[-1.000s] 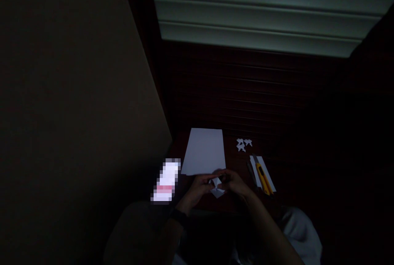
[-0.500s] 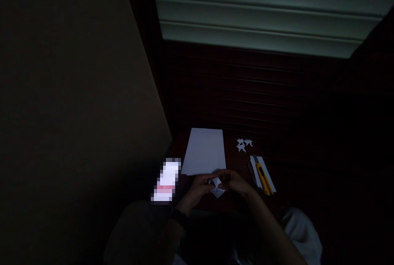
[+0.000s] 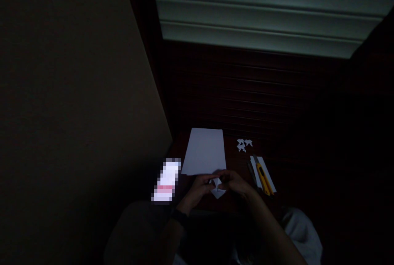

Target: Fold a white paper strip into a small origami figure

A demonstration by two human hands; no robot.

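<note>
Between my two hands is a small piece of folded white paper [image 3: 218, 193], its creased flaps standing up in the middle and a pointed corner toward me. My left hand [image 3: 200, 186] grips its left side, fingers curled along the far edge. On the opposite side my right hand [image 3: 233, 182] pinches it, fingertips meeting those of the left at the top. Just beyond the hands lies a stack of white paper sheets [image 3: 205, 150]. Dim light hides the finer folds and some fingertips.
Right of the sheets sit several small folded paper figures [image 3: 243, 145]. Nearer me, a yellow utility knife [image 3: 263, 179] rests on white paper strips [image 3: 268, 170], with a dark slim object [image 3: 251, 171] alongside. A blurred-out lit screen [image 3: 166, 181] is at left. A wall [image 3: 92, 92] borders the left side.
Both hands stay in nearly the same place, still holding the folded paper. Its near corner shows slightly more spread; nothing else has visibly moved.
</note>
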